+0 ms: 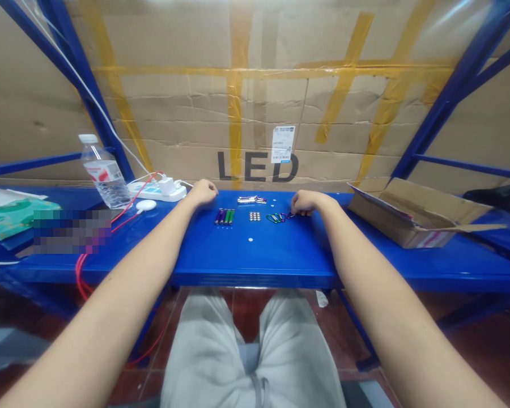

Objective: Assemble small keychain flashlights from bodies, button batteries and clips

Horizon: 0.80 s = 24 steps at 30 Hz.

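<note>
My right hand (pixel 306 203) is closed, its fingertips pinching the end one of a row of small coloured carabiners (pixel 275 218) lying on the blue table (pixel 221 258). On the left, my left hand (pixel 203 193) rests on the tabletop with curled fingers; nothing shows in it. Near it stand several short purple and green metal tubes (pixel 224 216), side by side. Between the tubes and the carabiners, small silver round pieces (pixel 255 216) form a tight block. Behind them lies a small bunch of slim silver pieces (pixel 251 200), too small to make out.
An open cardboard box (pixel 408 218) sits at the right. To the left are a water bottle (pixel 106 175), a white power strip (pixel 170 191) with red cables, and a green tissue pack (pixel 19 215). A large carton (pixel 178 130) closes off the back, between blue frame posts.
</note>
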Available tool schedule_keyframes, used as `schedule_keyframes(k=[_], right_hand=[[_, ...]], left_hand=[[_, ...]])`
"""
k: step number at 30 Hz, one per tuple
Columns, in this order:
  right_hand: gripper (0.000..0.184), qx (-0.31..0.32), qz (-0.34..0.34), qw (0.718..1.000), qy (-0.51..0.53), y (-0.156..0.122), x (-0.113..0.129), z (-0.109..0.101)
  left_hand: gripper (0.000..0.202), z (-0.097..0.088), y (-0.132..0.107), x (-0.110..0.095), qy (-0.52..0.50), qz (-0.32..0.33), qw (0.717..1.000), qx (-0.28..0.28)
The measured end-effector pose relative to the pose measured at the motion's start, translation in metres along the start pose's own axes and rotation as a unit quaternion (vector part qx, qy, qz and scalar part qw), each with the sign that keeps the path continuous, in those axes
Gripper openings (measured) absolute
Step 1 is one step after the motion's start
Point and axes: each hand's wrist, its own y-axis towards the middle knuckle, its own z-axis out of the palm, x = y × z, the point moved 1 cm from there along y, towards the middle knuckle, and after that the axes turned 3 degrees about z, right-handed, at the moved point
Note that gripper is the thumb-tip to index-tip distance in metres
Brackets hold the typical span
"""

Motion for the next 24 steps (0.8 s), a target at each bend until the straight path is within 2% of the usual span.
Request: schedule_keyframes(k=[14,24], right_hand=[[0.008,0.042,-0.021,0.999,-0.005,-0.019,0.013,-0.004],[0.003,0.05,-0.027,0.998,-0.01,-0.023,0.015,-0.004]], left_hand=[[0.01,0.0,-0.004,-0.005,0.043,-0.026,0.998,0.024],[0.011,0.002,-0.001,-0.002,0.04,-0.035,0.998,0.028]])
